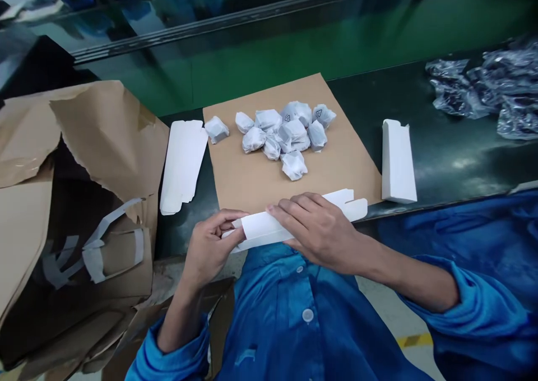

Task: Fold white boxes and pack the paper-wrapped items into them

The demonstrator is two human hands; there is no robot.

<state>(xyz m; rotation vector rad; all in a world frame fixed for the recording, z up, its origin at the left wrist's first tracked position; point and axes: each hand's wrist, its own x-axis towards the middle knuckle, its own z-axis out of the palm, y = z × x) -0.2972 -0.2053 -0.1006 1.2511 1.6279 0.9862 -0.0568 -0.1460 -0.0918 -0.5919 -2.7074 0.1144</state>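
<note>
A long white carton (pixel 263 228) lies across the front of my body, its flaps standing out at the right end. My left hand (pixel 214 244) grips the carton's left end, thumb and fingers at the flaps there. Over its middle, my right hand (pixel 317 230) is wrapped with the fingers on the top face. Just beyond, several small paper-wrapped bundles (pixel 294 134) sit in a group on a brown cardboard sheet (pixel 247 185). One wrapped bundle (pixel 217 129) lies apart at the sheet's left edge.
Flat white cartons (pixel 182 162) lie stacked at left, beside a large open cardboard box (pixel 105 123) holding scraps. A formed white carton (pixel 398 162) stands to the right of the sheet. Clear plastic bags (pixel 491 84) are heaped far right on the dark bench (pixel 454 162).
</note>
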